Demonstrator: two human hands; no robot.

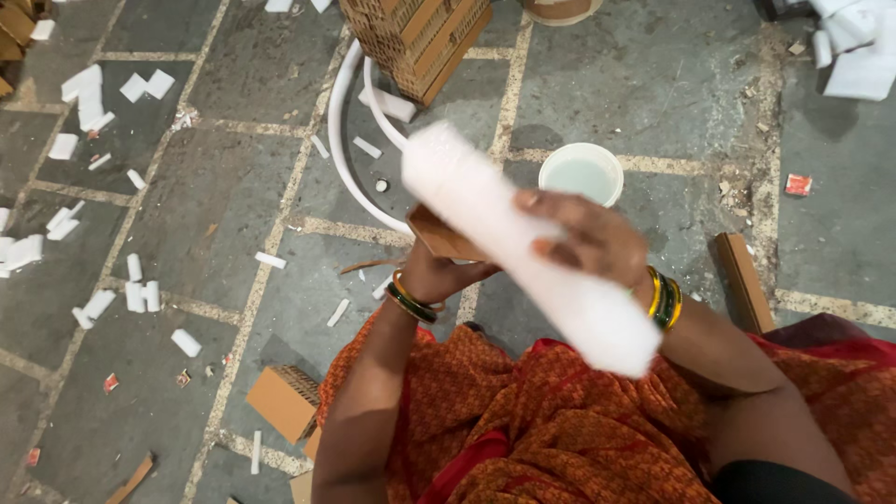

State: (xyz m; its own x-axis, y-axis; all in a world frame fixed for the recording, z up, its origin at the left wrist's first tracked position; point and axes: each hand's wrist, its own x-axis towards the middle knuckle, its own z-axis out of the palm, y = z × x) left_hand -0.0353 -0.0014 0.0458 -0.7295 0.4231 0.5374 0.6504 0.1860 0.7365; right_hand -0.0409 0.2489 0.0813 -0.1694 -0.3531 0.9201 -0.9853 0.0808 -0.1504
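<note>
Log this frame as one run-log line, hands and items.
right hand: grips white foam strip | left hand: holds brown cardboard piece under strip | white cup: on floor, apart from hands

One long white foam roll (523,243), one small brown cardboard piece (439,238), one white cup (581,173), one stack of cardboard (415,37), one white hose (345,140), and many scattered white foam scraps (93,93), too many to count.
</note>
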